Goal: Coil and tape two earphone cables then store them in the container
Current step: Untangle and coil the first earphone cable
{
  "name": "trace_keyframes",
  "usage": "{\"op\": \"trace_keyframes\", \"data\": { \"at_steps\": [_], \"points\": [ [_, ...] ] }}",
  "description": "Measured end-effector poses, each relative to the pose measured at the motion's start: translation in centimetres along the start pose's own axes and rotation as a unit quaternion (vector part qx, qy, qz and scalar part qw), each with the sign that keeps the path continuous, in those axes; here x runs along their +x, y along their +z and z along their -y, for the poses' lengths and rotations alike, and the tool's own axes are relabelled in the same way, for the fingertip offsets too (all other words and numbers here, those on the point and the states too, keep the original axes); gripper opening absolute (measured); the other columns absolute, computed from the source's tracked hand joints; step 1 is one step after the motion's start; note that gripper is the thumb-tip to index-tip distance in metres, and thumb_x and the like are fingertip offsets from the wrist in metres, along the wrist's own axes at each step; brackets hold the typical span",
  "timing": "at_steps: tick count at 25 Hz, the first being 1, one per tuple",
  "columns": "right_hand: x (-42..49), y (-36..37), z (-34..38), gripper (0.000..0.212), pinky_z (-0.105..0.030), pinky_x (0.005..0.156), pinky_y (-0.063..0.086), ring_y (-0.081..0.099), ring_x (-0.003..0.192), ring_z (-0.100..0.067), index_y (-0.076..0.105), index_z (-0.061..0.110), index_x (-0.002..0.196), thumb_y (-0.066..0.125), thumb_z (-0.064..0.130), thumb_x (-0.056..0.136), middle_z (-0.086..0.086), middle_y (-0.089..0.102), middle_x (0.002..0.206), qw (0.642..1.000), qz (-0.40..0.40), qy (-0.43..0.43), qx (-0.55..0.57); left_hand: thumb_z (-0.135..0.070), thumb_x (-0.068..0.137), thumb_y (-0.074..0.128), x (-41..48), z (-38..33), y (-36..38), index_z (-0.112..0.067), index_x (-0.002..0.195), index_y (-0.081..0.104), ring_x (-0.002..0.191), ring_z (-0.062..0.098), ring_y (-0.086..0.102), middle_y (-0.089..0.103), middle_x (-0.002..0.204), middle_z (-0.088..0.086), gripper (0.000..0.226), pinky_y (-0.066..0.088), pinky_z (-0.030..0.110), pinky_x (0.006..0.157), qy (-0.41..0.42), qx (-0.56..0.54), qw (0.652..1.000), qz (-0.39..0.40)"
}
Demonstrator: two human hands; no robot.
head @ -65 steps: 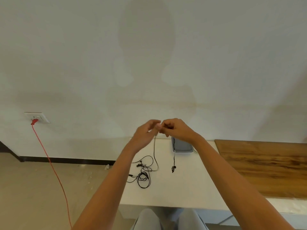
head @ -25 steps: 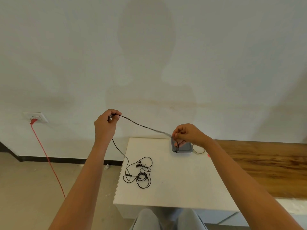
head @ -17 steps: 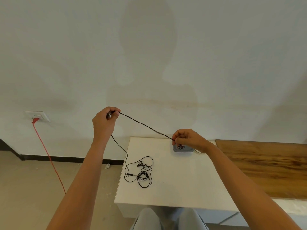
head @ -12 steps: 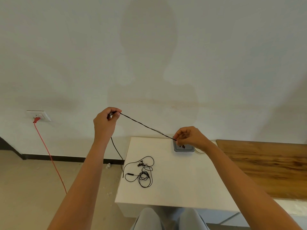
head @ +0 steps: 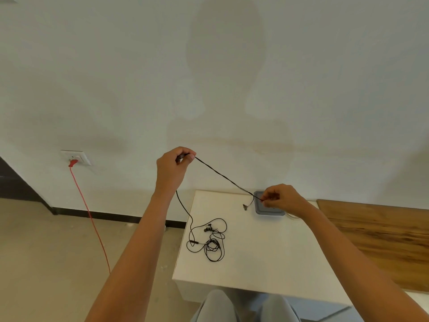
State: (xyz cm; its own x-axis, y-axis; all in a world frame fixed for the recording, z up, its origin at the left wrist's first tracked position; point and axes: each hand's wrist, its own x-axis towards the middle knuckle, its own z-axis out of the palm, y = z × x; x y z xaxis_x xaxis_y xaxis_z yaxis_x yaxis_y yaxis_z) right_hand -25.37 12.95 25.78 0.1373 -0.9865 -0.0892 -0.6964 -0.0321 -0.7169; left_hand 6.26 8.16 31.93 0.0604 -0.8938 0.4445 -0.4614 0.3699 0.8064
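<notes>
Before the pale wall (head: pixel 116 89), left hand (head: pixel 170 169) and right hand (head: pixel 282 198) pinch a thin black cable (head: pixel 222 175) taut.

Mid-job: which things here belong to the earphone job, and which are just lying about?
Job: taut earphone cable, pinched by left hand and right hand; cable tangle on the white table; grey container.
Lying about: red cord, wall socket, wooden board.

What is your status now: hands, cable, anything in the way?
Left hand and right hand each pinch the earphone cable, stretched between them. Its tail runs down into the uncoiled tangle on the white table. Path to the grey container looks free.
</notes>
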Motion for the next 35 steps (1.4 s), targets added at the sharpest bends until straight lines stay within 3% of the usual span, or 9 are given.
{"op": "trace_keyframes", "data": {
  "at_steps": [3,8,12,14,17,20,23,26,35],
  "points": [
    [-0.2,0.0,-0.3,0.021,-0.034,0.080,0.055,0.067,0.086,-0.025,0.071,0.018,0.090,0.061,0.001,0.085,0.006,0.072,0.087,1.000,0.013,-0.002,-0.007,-0.013,0.090,0.064,0.2,-0.1,0.2,-0.014,0.092,0.073,0.082,-0.016,0.058,0.069,0.088,-0.012,0.009,0.040,-0.001,0.073,0.000,0.005,1.000,0.008],
    [-0.5,0.0,0.4,0.048,-0.017,0.074,0.046,0.062,0.091,-0.009,0.068,0.020,0.102,0.041,-0.014,0.081,-0.001,0.070,0.095,0.998,0.032,0.011,0.057,-0.019,0.091,0.064,0.2,-1.1,0.9,-0.021,0.091,0.072,0.078,-0.005,0.058,0.069,0.088,-0.016,0.009,0.044,0.006,0.071,0.007,0.007,0.999,0.041],
    [-0.8,0.4,1.3,0.023,-0.011,0.068,0.046,0.061,0.077,0.007,0.072,0.008,0.100,0.052,-0.001,0.092,0.008,0.071,0.090,0.981,0.022,0.001,0.194,-0.019,0.090,0.064,0.6,-2.0,1.1,-0.019,0.091,0.073,0.073,-0.002,0.056,0.069,0.087,-0.016,0.009,0.043,0.008,0.068,0.013,0.001,0.999,0.029],
    [-0.8,0.5,1.1,0.012,-0.014,0.068,0.045,0.062,0.076,0.003,0.073,0.008,0.093,0.062,0.009,0.090,0.004,0.072,0.087,0.972,0.003,-0.005,0.234,-0.018,0.090,0.064,0.8,-2.0,0.9,-0.018,0.091,0.073,0.074,-0.004,0.056,0.069,0.087,-0.016,0.009,0.042,0.008,0.067,0.011,0.000,1.000,0.022],
    [-0.6,0.7,0.4,0.014,-0.024,0.080,0.046,0.064,0.084,-0.013,0.074,0.007,0.094,0.063,0.015,0.090,-0.003,0.073,0.089,0.967,-0.003,-0.013,0.255,-0.018,0.090,0.064,0.9,-1.9,0.8,-0.017,0.091,0.073,0.075,0.002,0.057,0.070,0.089,-0.013,0.009,0.043,0.010,0.068,0.012,0.004,1.000,0.020],
    [-0.5,1.2,0.3,0.016,-0.025,0.096,0.045,0.066,0.102,-0.015,0.073,0.007,0.096,0.063,0.017,0.090,-0.005,0.074,0.099,0.965,-0.004,-0.008,0.263,-0.017,0.090,0.064,0.7,-1.9,1.1,-0.017,0.091,0.073,0.078,0.001,0.058,0.071,0.091,-0.012,0.009,0.043,0.010,0.069,0.012,0.004,1.000,0.023],
    [-0.6,1.6,0.5,0.017,-0.022,0.087,0.047,0.065,0.088,-0.010,0.068,0.005,0.094,0.056,0.016,0.095,-0.006,0.070,0.092,0.963,0.020,-0.019,0.268,-0.017,0.090,0.063,0.7,-2.0,1.2,-0.016,0.091,0.073,0.078,-0.004,0.057,0.070,0.090,-0.012,0.009,0.042,0.007,0.069,0.009,0.000,1.000,0.016],
    [-0.8,2.0,0.5,0.018,-0.029,0.079,0.055,0.062,0.077,-0.022,0.063,0.000,0.098,0.052,0.013,0.097,-0.013,0.063,0.083,0.944,0.057,-0.007,0.325,-0.014,0.090,0.063,0.8,-2.2,1.2,-0.016,0.091,0.073,0.079,-0.013,0.056,0.069,0.089,-0.013,0.010,0.040,0.003,0.069,0.017,-0.003,1.000,0.016],
    [-1.4,1.9,1.3,0.014,-0.035,0.070,0.058,0.068,0.072,-0.025,0.062,-0.008,0.103,0.055,-0.005,0.092,-0.019,0.068,0.090,0.940,0.110,0.002,0.322,-0.010,0.090,0.063,0.9,-2.1,0.8,-0.015,0.090,0.073,0.078,-0.014,0.055,0.068,0.087,-0.014,0.011,0.038,0.001,0.068,0.018,-0.003,1.000,0.008]
  ]
}}
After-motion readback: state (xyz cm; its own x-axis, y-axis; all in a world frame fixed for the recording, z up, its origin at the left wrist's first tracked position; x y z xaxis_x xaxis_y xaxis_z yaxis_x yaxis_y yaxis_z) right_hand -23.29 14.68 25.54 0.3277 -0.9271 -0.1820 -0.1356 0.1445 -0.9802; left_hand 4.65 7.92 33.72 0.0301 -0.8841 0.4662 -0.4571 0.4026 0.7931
